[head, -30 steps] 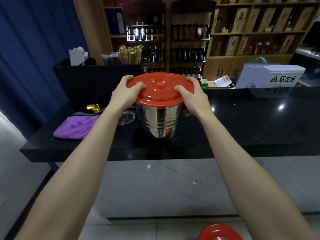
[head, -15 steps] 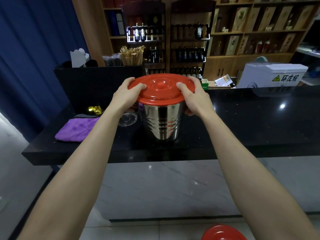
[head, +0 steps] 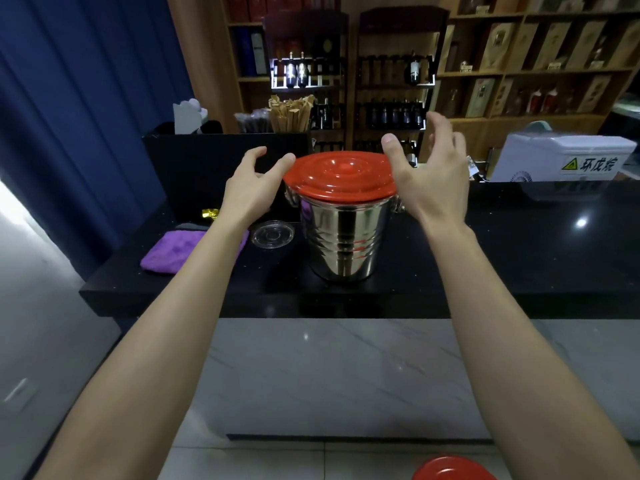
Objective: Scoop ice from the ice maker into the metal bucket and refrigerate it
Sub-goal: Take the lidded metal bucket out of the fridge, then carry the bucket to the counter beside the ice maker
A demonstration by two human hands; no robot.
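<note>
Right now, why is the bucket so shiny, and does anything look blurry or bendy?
In the head view, the metal bucket mirrors its surroundings, with red streaks; a light glints white on the black counter; the right hand has slightly smeared raised fingers; the wide lens bows the shelves near the edges.

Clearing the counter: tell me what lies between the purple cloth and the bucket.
A clear lid lies flat on the counter between the cloth and the bucket; the head view shows it.
</note>
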